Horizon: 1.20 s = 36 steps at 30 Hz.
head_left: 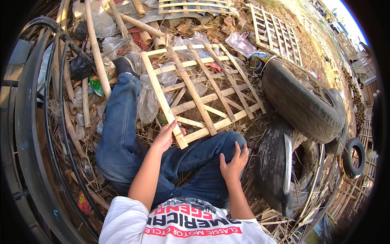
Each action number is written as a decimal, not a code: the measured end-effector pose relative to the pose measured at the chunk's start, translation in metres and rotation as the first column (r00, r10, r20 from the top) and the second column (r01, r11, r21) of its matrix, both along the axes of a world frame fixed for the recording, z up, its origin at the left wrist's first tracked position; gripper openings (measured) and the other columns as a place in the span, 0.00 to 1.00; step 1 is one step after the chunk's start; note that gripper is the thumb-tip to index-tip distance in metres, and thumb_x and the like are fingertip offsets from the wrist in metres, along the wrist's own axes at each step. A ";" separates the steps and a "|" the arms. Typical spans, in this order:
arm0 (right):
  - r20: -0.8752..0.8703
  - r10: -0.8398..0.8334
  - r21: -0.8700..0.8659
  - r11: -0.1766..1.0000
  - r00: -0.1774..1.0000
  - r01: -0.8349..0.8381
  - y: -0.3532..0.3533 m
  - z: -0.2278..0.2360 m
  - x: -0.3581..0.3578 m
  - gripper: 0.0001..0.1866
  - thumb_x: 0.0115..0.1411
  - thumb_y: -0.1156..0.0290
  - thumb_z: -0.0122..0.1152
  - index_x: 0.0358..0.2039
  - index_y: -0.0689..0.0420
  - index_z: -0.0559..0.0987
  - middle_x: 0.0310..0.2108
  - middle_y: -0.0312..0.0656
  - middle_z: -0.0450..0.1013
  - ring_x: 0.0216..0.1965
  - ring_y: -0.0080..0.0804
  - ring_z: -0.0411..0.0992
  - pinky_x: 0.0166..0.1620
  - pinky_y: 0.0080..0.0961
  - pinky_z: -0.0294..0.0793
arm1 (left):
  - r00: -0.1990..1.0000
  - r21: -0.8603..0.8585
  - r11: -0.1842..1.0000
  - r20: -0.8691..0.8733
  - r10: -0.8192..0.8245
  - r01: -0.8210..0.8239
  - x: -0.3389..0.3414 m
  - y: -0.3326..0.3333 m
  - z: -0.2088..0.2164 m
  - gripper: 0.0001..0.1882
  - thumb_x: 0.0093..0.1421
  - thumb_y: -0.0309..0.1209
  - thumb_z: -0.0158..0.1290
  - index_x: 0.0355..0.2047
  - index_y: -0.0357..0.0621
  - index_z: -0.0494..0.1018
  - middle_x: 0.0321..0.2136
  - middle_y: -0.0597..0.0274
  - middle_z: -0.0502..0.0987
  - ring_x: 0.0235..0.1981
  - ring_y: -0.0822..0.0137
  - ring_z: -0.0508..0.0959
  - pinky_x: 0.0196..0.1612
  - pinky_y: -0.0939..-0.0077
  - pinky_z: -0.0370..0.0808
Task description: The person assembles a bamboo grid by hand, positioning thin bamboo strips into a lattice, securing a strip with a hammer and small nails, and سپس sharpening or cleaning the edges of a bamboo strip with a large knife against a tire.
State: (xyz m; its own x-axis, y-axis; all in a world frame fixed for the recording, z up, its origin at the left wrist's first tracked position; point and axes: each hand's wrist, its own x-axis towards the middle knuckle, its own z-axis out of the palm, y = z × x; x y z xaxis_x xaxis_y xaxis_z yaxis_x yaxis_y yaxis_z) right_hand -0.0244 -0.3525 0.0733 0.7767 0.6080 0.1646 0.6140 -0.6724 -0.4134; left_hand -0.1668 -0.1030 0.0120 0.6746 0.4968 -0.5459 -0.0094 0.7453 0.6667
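A lattice panel of pale split bamboo slats lies tilted in front of me, its near edge by my thighs. My left hand is closed round the lower end of its left edge slat, thumb on top. My right hand rests on my right knee, fingers apart, with nothing in it. The panel's slats cross in an open grid, and some thinner diagonal strips show through the gaps.
Worn tyres are stacked at my right, with a cut tyre below. More bamboo lattice panels lie farther off. Bamboo poles and a black metal frame stand at my left. Plastic bags litter the ground.
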 end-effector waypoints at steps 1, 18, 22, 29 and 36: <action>-0.002 -0.001 0.007 1.000 1.000 0.001 -0.001 0.002 0.001 0.41 0.48 0.64 0.68 0.61 0.56 0.61 0.60 0.62 0.53 0.62 0.64 0.51 0.62 0.54 0.51 | 0.998 -0.005 0.998 0.023 0.064 -0.064 0.005 -0.002 0.005 0.24 0.65 0.50 0.47 0.45 0.39 0.66 0.31 0.56 0.75 0.36 0.59 0.78 0.43 0.64 0.76; -0.066 0.295 0.312 0.914 0.953 -0.261 0.111 0.007 0.064 0.34 0.50 0.68 0.67 0.56 0.61 0.64 0.48 0.57 0.66 0.50 0.57 0.65 0.54 0.46 0.64 | 0.920 0.264 0.926 -0.214 0.328 -0.269 -0.035 0.048 0.024 0.21 0.65 0.51 0.48 0.34 0.44 0.65 0.17 0.73 0.61 0.15 0.78 0.62 0.27 0.75 0.74; -0.128 0.333 0.224 0.927 0.934 -0.300 0.142 -0.027 0.066 0.34 0.50 0.65 0.67 0.55 0.60 0.65 0.46 0.55 0.68 0.49 0.54 0.67 0.53 0.45 0.66 | 0.920 0.272 0.914 -0.170 0.352 -0.300 -0.036 0.028 -0.014 0.19 0.66 0.49 0.47 0.34 0.45 0.64 0.16 0.72 0.61 0.15 0.78 0.63 0.28 0.74 0.76; -0.181 0.249 0.103 0.967 0.952 -0.233 0.164 -0.065 0.073 0.35 0.49 0.65 0.68 0.56 0.61 0.65 0.45 0.53 0.69 0.48 0.52 0.69 0.53 0.44 0.66 | 0.929 0.217 0.936 -0.191 0.318 -0.276 -0.036 0.026 -0.024 0.19 0.67 0.47 0.46 0.32 0.43 0.64 0.17 0.68 0.64 0.18 0.72 0.68 0.28 0.74 0.74; -0.168 0.247 0.054 0.969 0.955 -0.241 0.156 -0.072 0.076 0.33 0.49 0.71 0.65 0.56 0.60 0.65 0.47 0.52 0.69 0.48 0.50 0.70 0.52 0.42 0.67 | 0.930 0.214 0.942 -0.209 0.304 -0.260 -0.036 0.006 -0.023 0.20 0.68 0.49 0.43 0.31 0.43 0.64 0.17 0.67 0.64 0.19 0.70 0.69 0.28 0.74 0.71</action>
